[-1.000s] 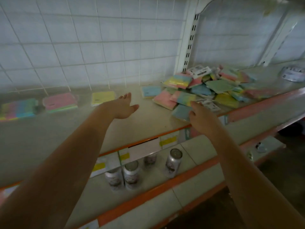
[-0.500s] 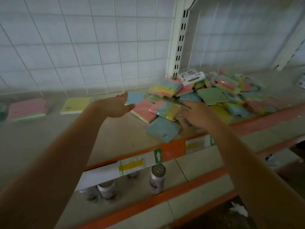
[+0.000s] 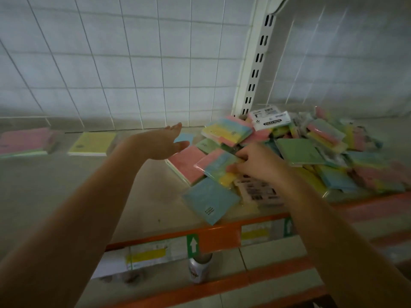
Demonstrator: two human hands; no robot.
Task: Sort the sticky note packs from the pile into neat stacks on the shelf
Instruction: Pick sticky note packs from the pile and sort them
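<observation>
right hand (image 3: 255, 163) pinches striped pack (image 3: 219, 166) at pile (image 3: 311, 152) edge, likely lifting it to sort | left hand (image 3: 159, 144) flat, empty, above shelf (image 3: 66, 185), probably ready to receive | pink stack (image 3: 24, 141), yellow stack (image 3: 92, 143) along back, apart by colour

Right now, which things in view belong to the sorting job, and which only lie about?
Job: pile of packs; multicolour pack gripped by right hand; open left hand; pink stack; yellow stack.
Lying about: can; price labels.
</observation>
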